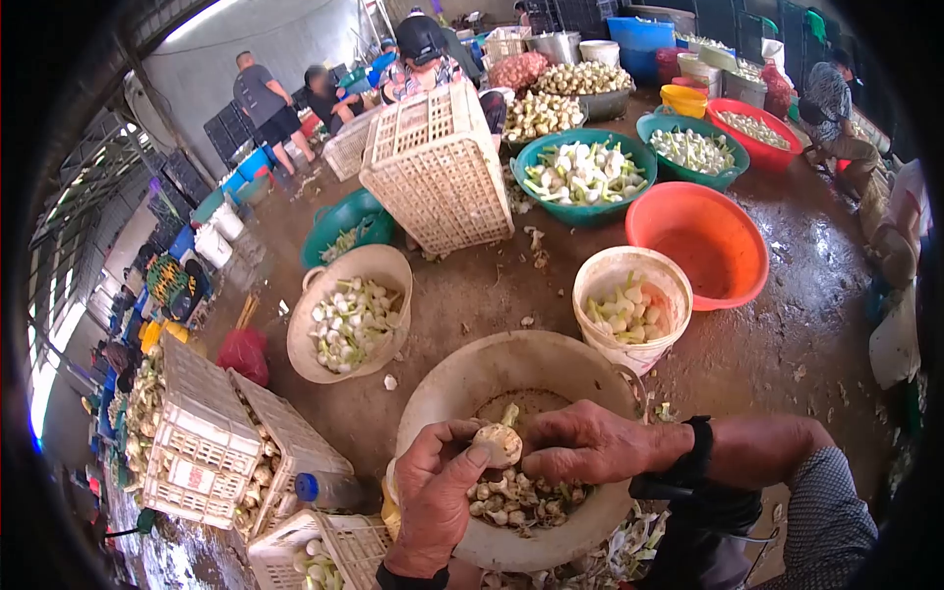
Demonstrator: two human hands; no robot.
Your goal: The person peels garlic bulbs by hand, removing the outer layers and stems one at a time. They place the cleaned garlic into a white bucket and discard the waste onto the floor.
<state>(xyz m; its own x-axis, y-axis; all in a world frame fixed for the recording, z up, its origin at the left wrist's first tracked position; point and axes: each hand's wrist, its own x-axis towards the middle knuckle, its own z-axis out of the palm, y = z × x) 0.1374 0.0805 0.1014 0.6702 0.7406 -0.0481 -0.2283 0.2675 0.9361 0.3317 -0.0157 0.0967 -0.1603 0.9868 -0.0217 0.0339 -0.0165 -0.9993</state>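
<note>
A pale bulb (499,445) with a short green stem is held over a large beige tub (462,379). My left hand (440,487) grips it between thumb and fingers, from the left. On the right, my right hand (582,444) has its fingers curled close against the bulb's side; whether it holds a tool is hidden. Below both hands, small bulbs and trimmings (521,500) lie in the tub.
Beyond the tub stand a white bucket (634,339) of peeled bulbs, a beige basin (298,329), an orange basin (703,246) and a tall crate (438,172). Crates (202,433) of bulbs are at left. Several people work farther back.
</note>
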